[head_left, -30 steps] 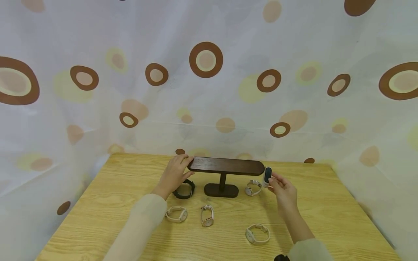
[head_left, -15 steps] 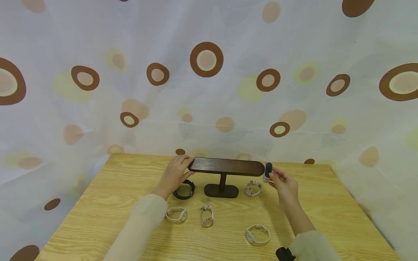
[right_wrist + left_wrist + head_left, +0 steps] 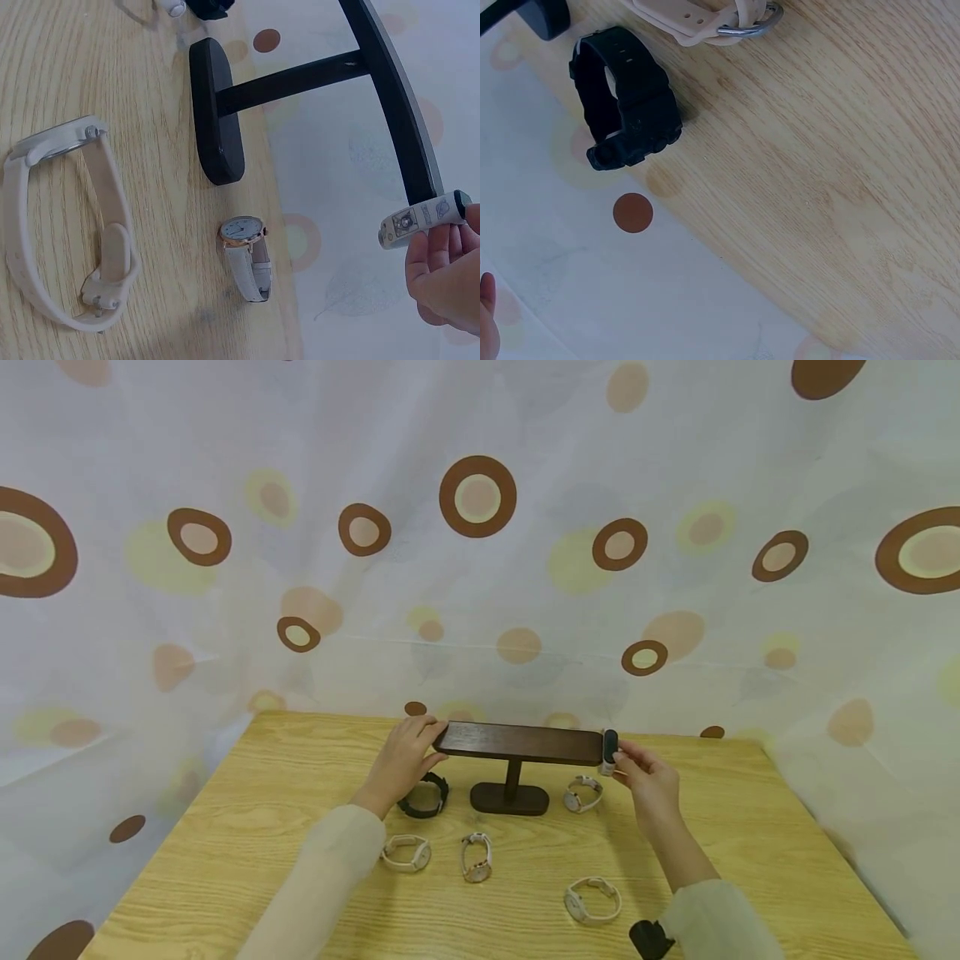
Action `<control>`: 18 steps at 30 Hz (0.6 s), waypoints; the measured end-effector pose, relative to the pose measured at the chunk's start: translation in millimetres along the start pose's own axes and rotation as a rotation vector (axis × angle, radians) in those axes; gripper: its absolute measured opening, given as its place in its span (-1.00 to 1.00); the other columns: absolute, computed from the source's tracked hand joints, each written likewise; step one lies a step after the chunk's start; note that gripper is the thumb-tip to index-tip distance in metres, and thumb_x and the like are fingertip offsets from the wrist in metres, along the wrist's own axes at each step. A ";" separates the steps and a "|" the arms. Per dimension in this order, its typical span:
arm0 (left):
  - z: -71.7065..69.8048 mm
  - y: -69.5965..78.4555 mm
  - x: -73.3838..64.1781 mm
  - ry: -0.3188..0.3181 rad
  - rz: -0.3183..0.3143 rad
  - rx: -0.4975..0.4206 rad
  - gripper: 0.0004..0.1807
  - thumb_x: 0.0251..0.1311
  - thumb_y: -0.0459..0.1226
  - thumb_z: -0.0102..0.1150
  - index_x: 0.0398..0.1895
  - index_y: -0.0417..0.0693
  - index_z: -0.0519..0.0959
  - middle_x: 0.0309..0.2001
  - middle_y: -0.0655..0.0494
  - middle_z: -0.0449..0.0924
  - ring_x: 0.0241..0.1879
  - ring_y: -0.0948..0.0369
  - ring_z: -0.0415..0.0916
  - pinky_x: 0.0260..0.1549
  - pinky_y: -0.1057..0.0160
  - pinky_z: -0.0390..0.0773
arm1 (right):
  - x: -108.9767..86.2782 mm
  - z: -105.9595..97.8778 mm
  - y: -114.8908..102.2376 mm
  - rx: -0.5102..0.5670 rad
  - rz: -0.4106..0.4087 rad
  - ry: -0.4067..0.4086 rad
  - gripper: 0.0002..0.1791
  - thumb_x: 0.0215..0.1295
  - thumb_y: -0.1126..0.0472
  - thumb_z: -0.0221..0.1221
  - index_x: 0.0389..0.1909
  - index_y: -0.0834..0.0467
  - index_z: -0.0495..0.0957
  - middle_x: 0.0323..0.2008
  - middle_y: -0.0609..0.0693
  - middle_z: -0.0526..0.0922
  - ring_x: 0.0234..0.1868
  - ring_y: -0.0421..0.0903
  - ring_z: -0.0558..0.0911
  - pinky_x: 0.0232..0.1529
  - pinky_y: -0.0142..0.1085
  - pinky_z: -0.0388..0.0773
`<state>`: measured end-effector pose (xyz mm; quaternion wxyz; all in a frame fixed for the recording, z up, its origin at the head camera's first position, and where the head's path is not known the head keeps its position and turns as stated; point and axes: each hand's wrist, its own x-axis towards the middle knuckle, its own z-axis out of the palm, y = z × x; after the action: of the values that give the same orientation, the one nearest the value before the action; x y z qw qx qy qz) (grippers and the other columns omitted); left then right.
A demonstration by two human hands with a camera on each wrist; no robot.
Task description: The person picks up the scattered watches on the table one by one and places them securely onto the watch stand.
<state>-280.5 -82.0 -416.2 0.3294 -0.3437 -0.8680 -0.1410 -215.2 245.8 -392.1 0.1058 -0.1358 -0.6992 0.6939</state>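
Note:
A dark wooden T-shaped watch stand [image 3: 525, 743] stands at the back of the table. My left hand [image 3: 405, 756] holds the left end of its bar, fingers over the top and thumb underneath. At the bar's right end, my right hand [image 3: 651, 781] pinches a fitness band [image 3: 609, 752] with a dark oval face and a printed white strap. The band overlaps the bar's tip, hiding its rounded end; the right wrist view shows the band [image 3: 424, 220] across that end. A black watch [image 3: 630, 97] lies below my left hand, and a white-strapped watch [image 3: 246, 255] below the right.
On the wooden table [image 3: 720, 827] are a beige watch [image 3: 406, 853] at left, a rose-gold watch [image 3: 476, 857] in the middle and another beige watch [image 3: 592, 900] nearer the front. A dotted sheet [image 3: 517, 568] hangs behind. A black object [image 3: 651, 938] sits at the right sleeve.
My right hand has raised the fitness band slightly, then moved it left onto the bar's right end. The left hand has kept its hold on the stand.

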 end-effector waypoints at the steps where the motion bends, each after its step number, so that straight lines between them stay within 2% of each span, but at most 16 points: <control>1: -0.1 -0.2 0.3 0.001 0.001 0.001 -0.51 -0.05 -0.23 0.36 -0.01 -0.21 0.53 -0.09 -0.08 0.54 -0.05 0.03 0.50 -0.03 0.08 0.53 | 0.8 0.7 -0.1 -0.002 0.001 -0.003 -0.57 0.33 0.28 0.06 0.17 0.38 0.35 -0.41 -0.34 0.52 -0.34 -0.42 0.56 -0.19 -0.57 0.56; 6: -0.5 -0.4 1.1 0.000 0.004 0.007 -0.51 -0.05 -0.22 0.36 -0.01 -0.21 0.53 -0.10 -0.07 0.54 -0.06 0.04 0.50 -0.03 0.09 0.53 | 1.8 4.3 0.1 -0.002 -0.004 -0.006 -0.57 0.33 0.32 0.05 0.17 0.42 0.35 -0.43 -0.34 0.52 -0.36 -0.40 0.55 -0.19 -0.56 0.57; 18: -0.2 -0.7 1.4 -0.011 -0.011 0.002 -0.51 -0.05 -0.22 0.36 0.00 -0.20 0.53 -0.10 -0.05 0.55 -0.06 0.05 0.51 -0.04 0.09 0.53 | -0.9 16.1 0.4 -0.045 -0.011 0.072 -0.61 0.29 0.32 0.10 0.10 0.40 0.43 -0.52 -0.39 0.53 -0.42 -0.41 0.55 -0.24 -0.48 0.61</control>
<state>-281.6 -81.9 -415.1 0.3243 -0.3394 -0.8718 -0.1402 -219.8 230.3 -392.6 0.1316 -0.1593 -0.7111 0.6721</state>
